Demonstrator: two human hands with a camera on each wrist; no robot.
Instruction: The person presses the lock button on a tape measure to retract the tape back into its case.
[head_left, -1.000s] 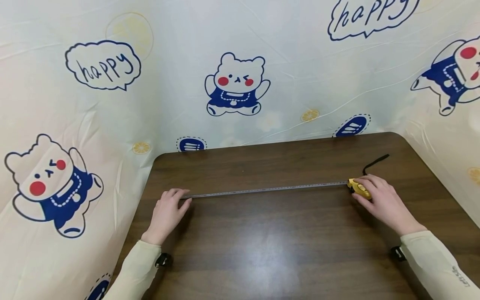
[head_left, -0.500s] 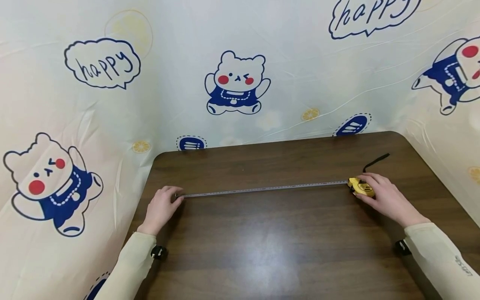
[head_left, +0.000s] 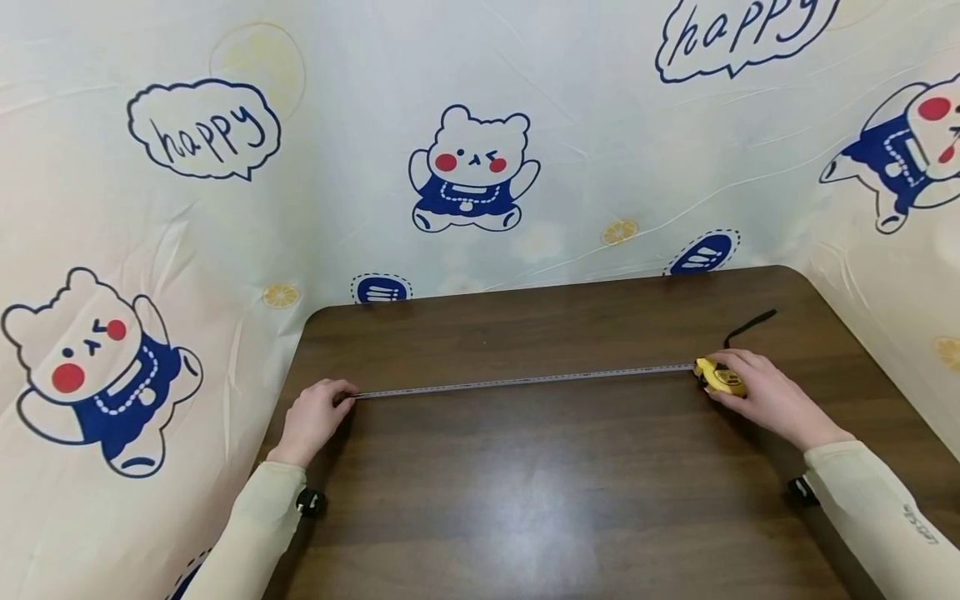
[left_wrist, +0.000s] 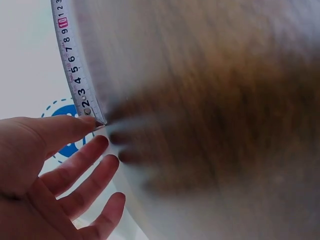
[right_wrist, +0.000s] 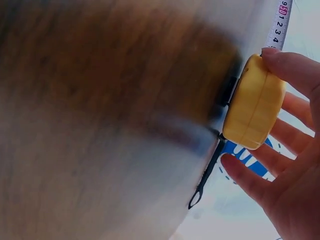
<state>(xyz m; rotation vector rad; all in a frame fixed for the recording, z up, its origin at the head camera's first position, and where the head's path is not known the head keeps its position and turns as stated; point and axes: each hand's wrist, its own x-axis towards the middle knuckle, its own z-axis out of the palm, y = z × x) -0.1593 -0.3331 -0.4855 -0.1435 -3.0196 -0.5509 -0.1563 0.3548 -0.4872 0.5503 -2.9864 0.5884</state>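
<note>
A tape measure lies across the brown table, its yellow case (head_left: 722, 377) at the right and its blade (head_left: 525, 381) drawn out straight to the left. My left hand (head_left: 311, 417) pinches the metal end of the blade. In the left wrist view the thumb (left_wrist: 70, 130) covers the end hook just below the 2 mark, with the index finger hidden behind it. My right hand (head_left: 772, 404) holds the case from its right side. The right wrist view shows the thumb (right_wrist: 290, 67) at the blade's mouth, near markings just past 50, and the other fingers behind the case.
A black wrist strap (head_left: 750, 328) trails from the case toward the back right of the wooden table (head_left: 525, 483). Behind and on both sides hangs a pale curtain (head_left: 570, 150) printed with bears, meeting the table's back edge.
My left hand has moved left along the blade to its end, and its thumb and fingers have come together there. My right hand and the case have hardly moved.
</note>
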